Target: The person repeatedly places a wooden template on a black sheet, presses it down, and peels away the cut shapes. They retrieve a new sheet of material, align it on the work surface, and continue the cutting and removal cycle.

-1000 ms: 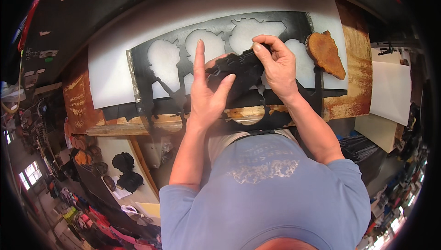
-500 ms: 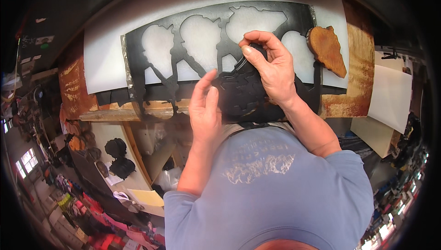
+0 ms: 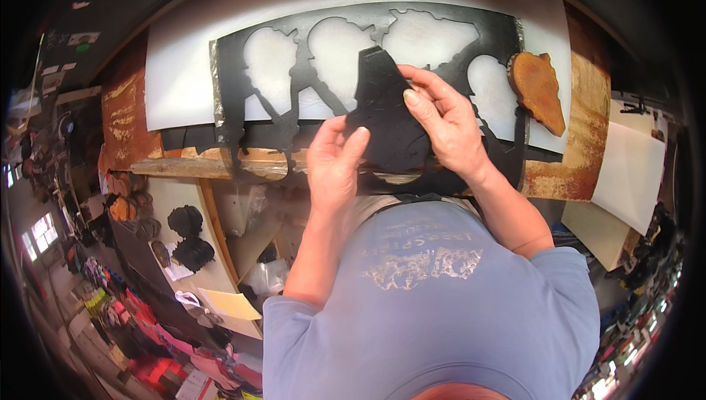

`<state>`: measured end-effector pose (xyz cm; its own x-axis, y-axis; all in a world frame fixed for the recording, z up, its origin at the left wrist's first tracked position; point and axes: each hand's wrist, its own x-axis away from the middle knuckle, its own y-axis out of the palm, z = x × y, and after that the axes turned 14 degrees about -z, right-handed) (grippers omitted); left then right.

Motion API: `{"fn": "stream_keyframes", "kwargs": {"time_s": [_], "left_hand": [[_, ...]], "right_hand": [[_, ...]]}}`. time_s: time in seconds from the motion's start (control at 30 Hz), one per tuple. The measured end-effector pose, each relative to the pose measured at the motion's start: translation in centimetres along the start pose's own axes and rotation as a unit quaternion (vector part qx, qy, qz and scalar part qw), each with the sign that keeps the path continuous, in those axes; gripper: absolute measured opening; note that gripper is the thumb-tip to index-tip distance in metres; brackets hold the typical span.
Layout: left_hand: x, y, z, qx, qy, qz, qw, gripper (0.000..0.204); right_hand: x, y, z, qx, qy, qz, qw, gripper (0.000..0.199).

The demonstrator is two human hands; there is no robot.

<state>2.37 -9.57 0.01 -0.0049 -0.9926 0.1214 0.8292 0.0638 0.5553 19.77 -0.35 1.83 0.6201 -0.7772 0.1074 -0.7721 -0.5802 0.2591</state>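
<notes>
A black cut-out sheet piece (image 3: 388,124), wider at the bottom and narrower toward its ridged far end, is held up between my two hands. My left hand (image 3: 334,161) pinches its left edge between thumb and fingers. On its right edge, my right hand (image 3: 450,122) grips with the thumb on top and the fingers behind. Beneath them lies a large black sheet (image 3: 235,69) with rounded, jagged-edged openings cut through it. Part of that sheet hangs over the near edge of the bench, and my hands and the piece hide its middle.
The black sheet rests on a white board (image 3: 176,54) on a worn brown bench (image 3: 585,98). An orange-brown slab with an irregular outline (image 3: 537,87) lies at the right. Lower left, black cut shapes (image 3: 190,242) sit on a side shelf, near a yellow sheet (image 3: 229,303).
The black piece has been raised and turned so its narrow end points away from me. My left hand, apart from it before, now grips its left edge.
</notes>
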Motion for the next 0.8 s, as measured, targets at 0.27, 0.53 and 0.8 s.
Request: {"fn": "stream_keyframes", "kwargs": {"time_s": [0.27,0.53,0.8], "left_hand": [[1.6,1.5,-0.6,-0.106,-0.056,-0.022,0.993,0.043],[6.8,-5.4,1.9,-0.097,0.111,0.283,0.948,0.014],[20.2,-26.8,4.5,0.097,0.258,0.538,0.796,0.034]], "right_hand": [[0.5,1.8,3.1,0.111,-0.032,0.033,0.993,0.048],[-3.3,-0.5,5.2,0.349,-0.098,0.024,0.932,0.024],[-3.1,-1.9,8.3,0.535,-0.177,0.083,0.822,0.021]]}}
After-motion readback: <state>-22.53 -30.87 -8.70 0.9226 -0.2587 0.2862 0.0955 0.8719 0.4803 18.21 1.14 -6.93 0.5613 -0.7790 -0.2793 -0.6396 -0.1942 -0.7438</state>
